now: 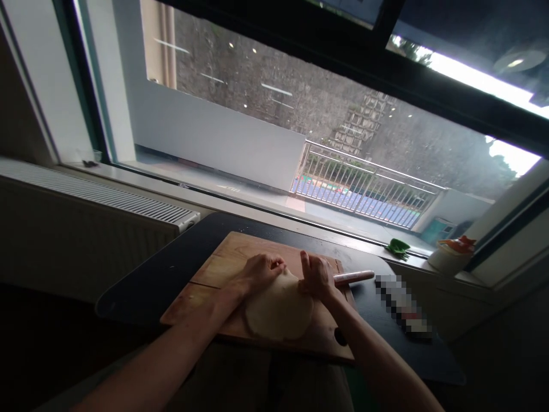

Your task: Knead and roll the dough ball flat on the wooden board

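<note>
A flat, pale sheet of dough [278, 312] lies on a wooden cutting board [240, 245], its outline roughly round and narrower at the far side. My left hand [262, 272] is closed at the far edge of the dough, fingers curled and apparently pinching it. At the far right edge, my right hand [317, 277] also has its fingers curled on the dough, with one digit pointing up. Just beyond the right hand a rolling pin [355, 277] sticks out to the right; its other end is hidden behind that hand.
The board rests on a dark table [141, 280] by the window. A blurred-out item [403, 309] lies on the table at right. On the sill are a green object [398, 247] and a white pot with an orange top [452, 254]. A radiator [128, 197] stands at left.
</note>
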Tool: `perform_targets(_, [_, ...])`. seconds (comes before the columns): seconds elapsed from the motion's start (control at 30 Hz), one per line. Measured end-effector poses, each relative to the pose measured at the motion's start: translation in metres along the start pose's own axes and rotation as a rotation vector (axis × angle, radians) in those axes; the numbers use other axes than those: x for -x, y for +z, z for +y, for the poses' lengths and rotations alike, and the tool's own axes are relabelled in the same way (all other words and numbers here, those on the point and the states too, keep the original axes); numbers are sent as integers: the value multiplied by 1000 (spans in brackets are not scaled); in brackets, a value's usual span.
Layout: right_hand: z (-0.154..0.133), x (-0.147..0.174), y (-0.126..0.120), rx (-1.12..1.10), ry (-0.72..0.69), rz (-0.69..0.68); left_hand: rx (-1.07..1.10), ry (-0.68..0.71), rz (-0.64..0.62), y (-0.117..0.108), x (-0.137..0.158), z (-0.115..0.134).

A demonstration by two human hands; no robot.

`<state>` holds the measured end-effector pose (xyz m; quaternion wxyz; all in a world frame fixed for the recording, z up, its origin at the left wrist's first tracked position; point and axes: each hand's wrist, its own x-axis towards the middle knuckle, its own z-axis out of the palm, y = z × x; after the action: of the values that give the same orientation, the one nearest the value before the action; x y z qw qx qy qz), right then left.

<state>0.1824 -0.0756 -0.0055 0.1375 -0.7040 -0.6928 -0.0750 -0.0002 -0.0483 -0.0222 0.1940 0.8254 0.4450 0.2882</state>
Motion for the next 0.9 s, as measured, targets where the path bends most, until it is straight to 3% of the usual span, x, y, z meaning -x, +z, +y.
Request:
perform_targets(0.1, [-3,0,5,-87,37,91,-119,-55,62,4,1,1])
perform_targets(0.37, [4,16,12,-110,78,147,-215,-31,32,3,10,8])
perform_targets(0.6, [-10,-31,20,-190,-13,207,-270,-16,34,8,5,1])
perform_targets(0.73, [-14,-42,21,-217,-41,146,-257,-46,9,5,5,4])
perform_targets(0.9, [1,-5,12,-184,-5,45,-248,-90,8,1,7,11])
